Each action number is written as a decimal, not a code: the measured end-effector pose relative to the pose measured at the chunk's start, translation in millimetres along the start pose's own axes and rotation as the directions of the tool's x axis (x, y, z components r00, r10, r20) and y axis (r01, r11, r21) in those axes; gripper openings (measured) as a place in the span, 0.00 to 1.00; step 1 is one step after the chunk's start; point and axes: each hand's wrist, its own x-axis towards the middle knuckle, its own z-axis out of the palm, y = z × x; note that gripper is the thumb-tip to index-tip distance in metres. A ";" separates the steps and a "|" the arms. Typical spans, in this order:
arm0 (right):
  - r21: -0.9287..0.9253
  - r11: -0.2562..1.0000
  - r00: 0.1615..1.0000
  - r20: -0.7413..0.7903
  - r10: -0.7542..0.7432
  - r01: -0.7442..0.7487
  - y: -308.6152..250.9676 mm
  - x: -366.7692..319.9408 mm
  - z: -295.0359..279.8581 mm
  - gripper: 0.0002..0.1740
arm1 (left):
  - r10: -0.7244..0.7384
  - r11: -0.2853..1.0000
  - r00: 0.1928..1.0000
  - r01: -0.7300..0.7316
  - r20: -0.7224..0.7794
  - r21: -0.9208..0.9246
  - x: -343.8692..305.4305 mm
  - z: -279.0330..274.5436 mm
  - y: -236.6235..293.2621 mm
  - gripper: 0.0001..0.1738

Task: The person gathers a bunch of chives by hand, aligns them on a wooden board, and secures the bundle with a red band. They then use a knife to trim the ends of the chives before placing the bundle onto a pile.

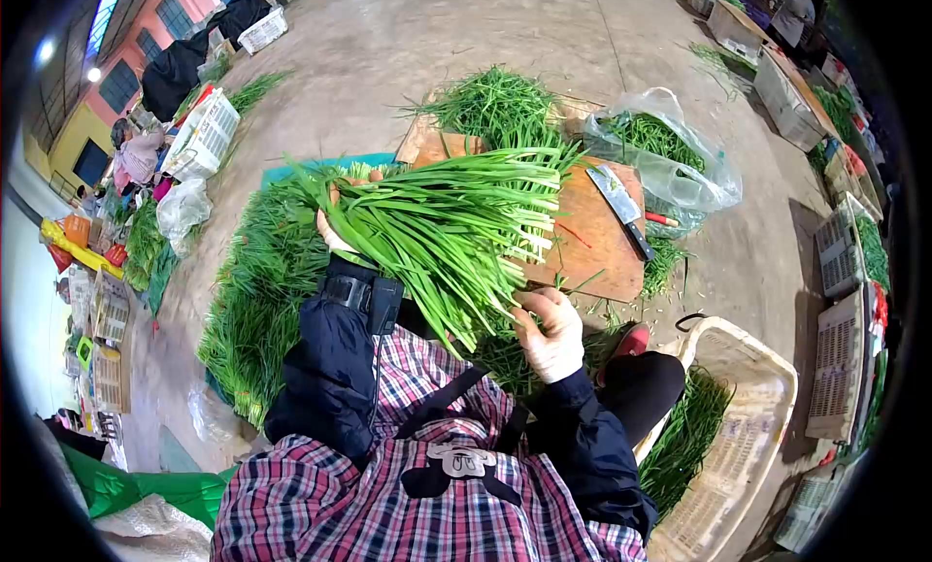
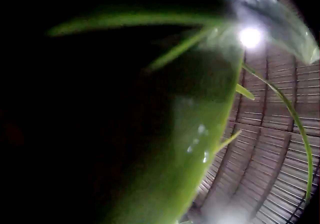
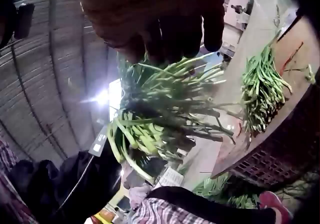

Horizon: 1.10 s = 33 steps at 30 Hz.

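One chive bundle [image 1: 447, 222] is held above one board [image 1: 592, 247], clasped by the left hand [image 1: 335, 230]. The right hand [image 1: 551, 334] touches its ends, and whether its grip is closed cannot be told. One cleaver [image 1: 621, 205] lies on the board.

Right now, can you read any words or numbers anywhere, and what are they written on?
No text here can be read.
The white emblem on the checked top: a shape only, no letters show.
Marks on the side of the pale basket: too small and blurred.
The boxes and papers at the left edge: too small.
The bunch of green stalks in the left hand: no label shows.
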 end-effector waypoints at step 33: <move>0.173 0.841 0.842 0.293 0.452 -0.512 22.9 -6.8 -50.6 0.24 | -0.183 0.974 0.972 0.158 0.150 0.163 11.8 -58.4 42.7 0.27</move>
